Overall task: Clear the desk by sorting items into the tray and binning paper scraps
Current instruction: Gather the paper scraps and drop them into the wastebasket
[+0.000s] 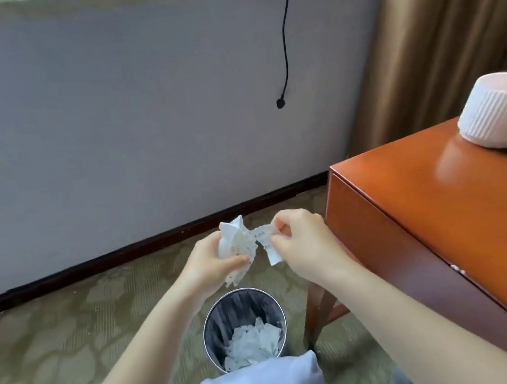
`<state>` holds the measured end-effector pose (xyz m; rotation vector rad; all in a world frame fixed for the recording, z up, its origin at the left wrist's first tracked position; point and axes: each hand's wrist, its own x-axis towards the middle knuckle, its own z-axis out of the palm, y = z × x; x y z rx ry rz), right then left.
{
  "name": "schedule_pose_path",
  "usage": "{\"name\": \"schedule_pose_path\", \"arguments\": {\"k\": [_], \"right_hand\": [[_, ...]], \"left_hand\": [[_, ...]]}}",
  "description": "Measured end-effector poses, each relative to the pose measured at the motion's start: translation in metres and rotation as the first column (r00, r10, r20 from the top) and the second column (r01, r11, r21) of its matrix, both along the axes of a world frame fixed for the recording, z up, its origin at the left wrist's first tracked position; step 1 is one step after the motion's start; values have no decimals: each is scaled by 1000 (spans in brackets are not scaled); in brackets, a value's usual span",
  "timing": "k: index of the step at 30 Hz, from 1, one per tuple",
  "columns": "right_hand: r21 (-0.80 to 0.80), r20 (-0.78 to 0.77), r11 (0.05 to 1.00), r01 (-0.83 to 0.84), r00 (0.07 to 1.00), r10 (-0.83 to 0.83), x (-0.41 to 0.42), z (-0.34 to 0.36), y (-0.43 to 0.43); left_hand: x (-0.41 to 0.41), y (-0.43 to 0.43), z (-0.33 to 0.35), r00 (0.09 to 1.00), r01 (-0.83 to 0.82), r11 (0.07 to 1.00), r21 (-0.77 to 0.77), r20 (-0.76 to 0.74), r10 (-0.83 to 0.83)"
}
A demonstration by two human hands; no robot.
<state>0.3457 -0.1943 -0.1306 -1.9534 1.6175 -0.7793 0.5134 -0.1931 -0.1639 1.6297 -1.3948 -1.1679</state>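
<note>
My left hand [213, 261] grips a crumpled bundle of white paper scraps [236, 245] above the floor. My right hand [300, 236] pinches one printed scrap [268, 245] that still touches the bundle. Both hands hover over a round metal bin [213, 327] with a dark liner. Several white paper scraps [253, 344] lie inside the bin. The tray is out of sight.
A reddish wooden desk [451, 207] stands at the right with a white ribbed cup [498, 111] near its far edge. A black cable [284, 37] hangs down the grey wall. A brown curtain [438, 17] hangs behind the desk. Patterned green carpet covers the floor.
</note>
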Motion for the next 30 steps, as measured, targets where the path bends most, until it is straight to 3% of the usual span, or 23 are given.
{"name": "schedule_pose_path", "arguments": {"k": [8,13,18,26,30], "right_hand": [[319,-36,945,73,997,-65,25,-109,-30],[469,-79,875,123,992,-97,40,-167,-43],[555,-101,819,145,989,-107,53,-217,-56],[661,-159,711,240,971,-181,62,-278,-61],[743,-36,653,146,983,-179,67,-295,-63]], "left_hand": [[38,-9,-121,969,-154,944,291,-140,201],[42,-18,-189,935,-235,864,445,-140,326],[40,-21,-246,941,-249,791,559,-53,333],[52,-44,-283,981,-177,824,538,163,105],[56,-42,-308,971,-227,799,556,197,139]]}}
